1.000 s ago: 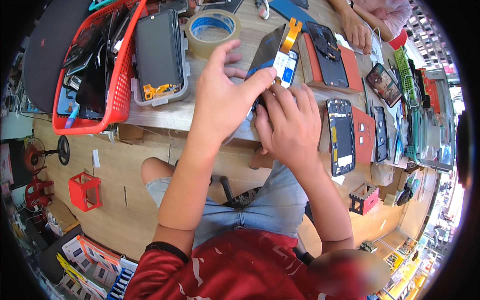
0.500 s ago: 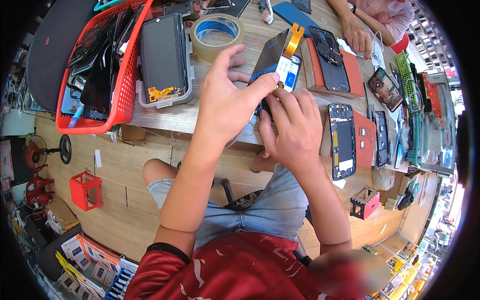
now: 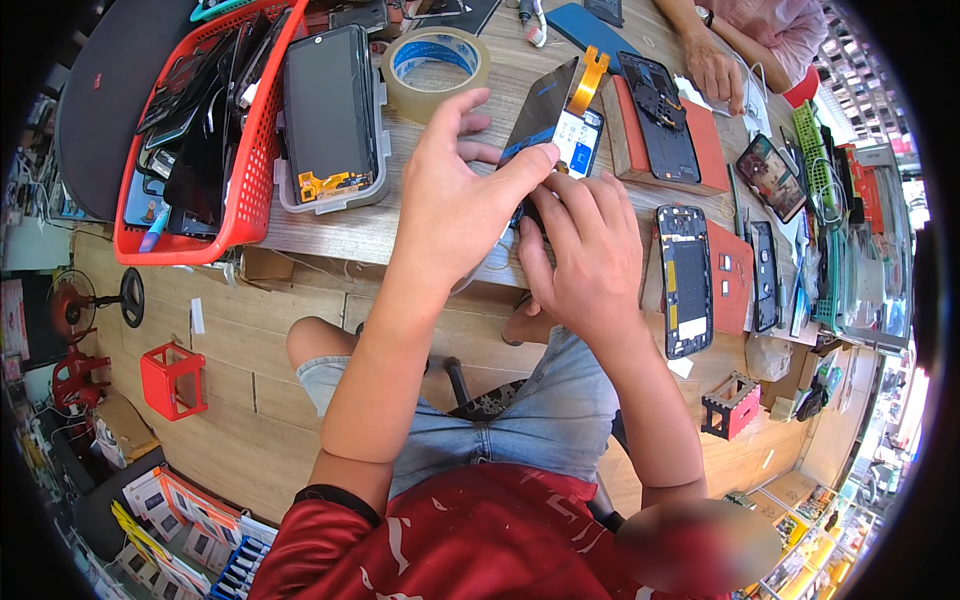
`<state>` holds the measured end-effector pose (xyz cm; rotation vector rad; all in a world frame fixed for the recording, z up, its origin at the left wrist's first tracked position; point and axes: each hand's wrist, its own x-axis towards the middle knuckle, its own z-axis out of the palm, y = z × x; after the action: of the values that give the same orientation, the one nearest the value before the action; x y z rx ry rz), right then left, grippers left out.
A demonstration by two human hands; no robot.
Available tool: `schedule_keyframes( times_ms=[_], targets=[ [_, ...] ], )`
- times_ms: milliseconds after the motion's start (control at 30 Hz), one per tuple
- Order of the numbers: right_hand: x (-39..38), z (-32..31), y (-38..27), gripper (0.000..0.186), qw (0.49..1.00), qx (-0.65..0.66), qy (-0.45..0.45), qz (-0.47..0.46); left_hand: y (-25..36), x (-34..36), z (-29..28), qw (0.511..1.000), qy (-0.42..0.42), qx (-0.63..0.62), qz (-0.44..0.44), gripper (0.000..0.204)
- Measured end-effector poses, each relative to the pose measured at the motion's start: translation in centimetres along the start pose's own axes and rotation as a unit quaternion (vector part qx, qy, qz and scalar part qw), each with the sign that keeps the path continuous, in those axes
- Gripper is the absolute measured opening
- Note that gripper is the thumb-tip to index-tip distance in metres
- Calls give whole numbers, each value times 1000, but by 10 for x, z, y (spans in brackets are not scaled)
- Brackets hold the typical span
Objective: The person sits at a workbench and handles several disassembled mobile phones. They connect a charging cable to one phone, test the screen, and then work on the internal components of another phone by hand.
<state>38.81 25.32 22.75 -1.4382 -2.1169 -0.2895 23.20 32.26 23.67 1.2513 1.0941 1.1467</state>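
My left hand [image 3: 452, 205] pinches the lower edge of a black phone screen panel [image 3: 552, 115] with an orange flex cable at its top. The panel stands tilted up off the wooden table [image 3: 330, 235]. My right hand [image 3: 585, 262] is curled right beside the left one, its fingertips pressed on the panel's bottom end, which the fingers hide. A roll of clear packing tape [image 3: 436, 60] lies just beyond my left hand. A phone screen in a clear plastic tray [image 3: 328, 115] lies to the left of it.
A red basket [image 3: 205, 130] full of dark phone screens fills the table's left end. Opened phone frames on red boxes [image 3: 685, 280] lie to the right. Another person's hand [image 3: 712, 70] rests at the far side. Below are a red stool [image 3: 172, 378] and a small fan [image 3: 95, 300].
Both hands stay on the screen panel; they have shifted slightly toward me along its lower end, and the panel is tilted a little more upright.
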Motion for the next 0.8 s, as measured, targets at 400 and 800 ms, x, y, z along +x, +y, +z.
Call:
schedule_keyframes(
  times_ms=[400, 800],
  targets=[
    [0, -2, -1, 31, 999, -43, -12, -27, -4, 0, 2, 1000, 19, 6, 17, 91],
    [-6, -4, -4, 30, 999, -25, -38, -13, -4, -1, 7, 997, 24, 55, 41, 96]
  ],
)
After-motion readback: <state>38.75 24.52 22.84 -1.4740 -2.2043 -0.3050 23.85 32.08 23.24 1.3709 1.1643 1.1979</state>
